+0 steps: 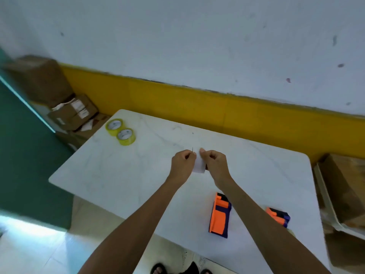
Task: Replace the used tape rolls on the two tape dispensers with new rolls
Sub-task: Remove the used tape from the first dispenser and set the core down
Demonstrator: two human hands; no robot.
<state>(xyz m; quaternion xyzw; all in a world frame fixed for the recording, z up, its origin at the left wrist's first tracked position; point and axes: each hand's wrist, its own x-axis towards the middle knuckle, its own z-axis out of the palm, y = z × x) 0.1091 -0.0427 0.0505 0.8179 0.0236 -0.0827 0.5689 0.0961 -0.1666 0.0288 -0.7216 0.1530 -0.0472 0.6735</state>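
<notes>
Two orange-and-blue tape dispensers lie on the white marble table [110, 171]: one [219, 215] near its front edge, the other [278, 216] to the right, partly hidden by my right forearm. Two yellowish tape rolls sit side by side at the table's far left corner, one [114, 126] behind the other [126, 136]. Over the middle of the table, my left hand [182, 165] and my right hand [216, 165] together pinch a small white roll-like piece [199, 165]. A thin dark sliver sticks up between my fingertips; I cannot tell what it is.
Cardboard boxes [71, 113] are stacked on the floor beyond the table's left corner. More boxes [345, 190] stand at the right edge. A white wall with a yellow band [197, 107] runs behind the table. My sandalled feet [158, 268] show below the front edge.
</notes>
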